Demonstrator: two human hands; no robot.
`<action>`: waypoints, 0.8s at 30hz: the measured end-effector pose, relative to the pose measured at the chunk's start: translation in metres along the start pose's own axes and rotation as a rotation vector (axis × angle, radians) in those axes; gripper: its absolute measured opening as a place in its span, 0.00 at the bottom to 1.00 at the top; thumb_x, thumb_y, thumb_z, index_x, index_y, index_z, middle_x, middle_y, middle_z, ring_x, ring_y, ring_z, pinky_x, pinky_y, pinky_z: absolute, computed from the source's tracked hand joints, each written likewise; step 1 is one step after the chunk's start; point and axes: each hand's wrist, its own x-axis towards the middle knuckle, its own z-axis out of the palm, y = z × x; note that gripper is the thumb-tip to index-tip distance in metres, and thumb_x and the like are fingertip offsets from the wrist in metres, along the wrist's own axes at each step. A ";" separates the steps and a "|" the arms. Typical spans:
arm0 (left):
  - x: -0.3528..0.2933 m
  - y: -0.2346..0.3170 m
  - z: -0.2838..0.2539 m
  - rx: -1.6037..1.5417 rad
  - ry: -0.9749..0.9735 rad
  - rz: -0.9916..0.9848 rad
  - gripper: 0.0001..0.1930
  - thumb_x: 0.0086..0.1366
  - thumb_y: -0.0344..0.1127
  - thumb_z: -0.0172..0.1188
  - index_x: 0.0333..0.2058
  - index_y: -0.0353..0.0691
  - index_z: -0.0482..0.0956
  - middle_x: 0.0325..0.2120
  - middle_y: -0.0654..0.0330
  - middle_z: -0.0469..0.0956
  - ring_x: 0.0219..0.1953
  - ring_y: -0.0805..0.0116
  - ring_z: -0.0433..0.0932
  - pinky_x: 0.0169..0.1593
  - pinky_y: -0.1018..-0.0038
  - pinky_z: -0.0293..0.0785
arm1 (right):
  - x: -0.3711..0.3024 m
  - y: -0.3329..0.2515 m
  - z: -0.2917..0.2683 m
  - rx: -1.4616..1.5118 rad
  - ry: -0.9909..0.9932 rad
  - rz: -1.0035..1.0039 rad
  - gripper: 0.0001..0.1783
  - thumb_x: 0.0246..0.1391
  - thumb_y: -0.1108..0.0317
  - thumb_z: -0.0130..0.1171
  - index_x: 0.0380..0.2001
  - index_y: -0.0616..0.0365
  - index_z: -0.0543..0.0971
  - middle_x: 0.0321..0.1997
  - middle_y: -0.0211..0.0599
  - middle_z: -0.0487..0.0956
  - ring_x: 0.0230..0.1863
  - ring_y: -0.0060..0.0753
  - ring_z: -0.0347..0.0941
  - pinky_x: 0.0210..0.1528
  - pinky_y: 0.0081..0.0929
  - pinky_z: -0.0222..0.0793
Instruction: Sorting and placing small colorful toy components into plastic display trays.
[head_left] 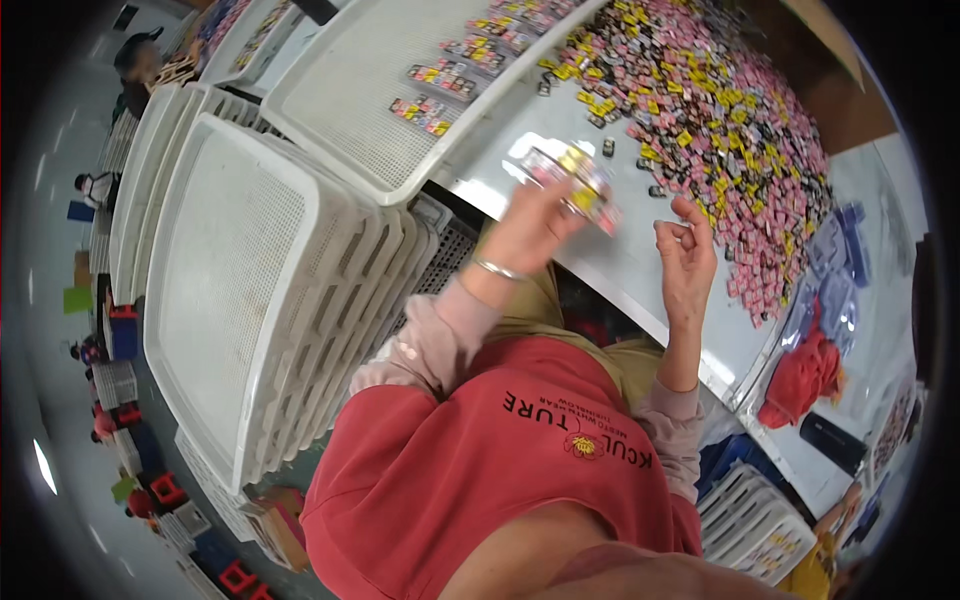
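Note:
My left hand is closed on a clear plastic tray with small pink and yellow pieces in it, held above the white tabletop and blurred by motion. To its right, my right hand is raised with its fingers loosely bent and apart, and nothing shows in it. Beyond that hand spreads a large heap of small pink, yellow and black pieces. A few loose black pieces lie between the heap and the clear tray.
At the far left, a white perforated crate holds rows of filled clear trays. Stacked white crates stand to my left. Blue plastic bags and a red cloth lie right. A person is in the left background.

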 end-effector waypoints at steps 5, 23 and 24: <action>0.023 0.119 -0.056 0.095 0.186 0.350 0.14 0.64 0.25 0.41 0.47 0.26 0.64 0.45 0.45 0.71 0.46 0.53 0.74 0.52 0.58 0.73 | -0.004 0.037 -0.010 0.040 -0.087 0.117 0.19 0.55 0.68 0.56 0.49 0.64 0.70 0.41 0.30 0.74 0.35 0.18 0.73 0.36 0.15 0.65; 0.075 0.150 -0.155 1.157 1.085 0.472 0.24 0.53 0.28 0.61 0.48 0.23 0.68 0.26 0.49 0.77 0.16 0.66 0.76 0.18 0.74 0.75 | -0.050 0.085 -0.021 0.230 -0.022 0.184 0.15 0.56 0.71 0.55 0.46 0.66 0.71 0.37 0.31 0.73 0.35 0.20 0.72 0.39 0.17 0.68; 0.070 0.153 -0.158 1.157 1.090 0.481 0.24 0.53 0.28 0.61 0.48 0.23 0.68 0.26 0.49 0.77 0.16 0.66 0.76 0.18 0.74 0.75 | -0.050 0.084 -0.019 0.243 -0.020 0.175 0.15 0.56 0.71 0.54 0.46 0.66 0.71 0.36 0.31 0.73 0.35 0.20 0.72 0.40 0.17 0.68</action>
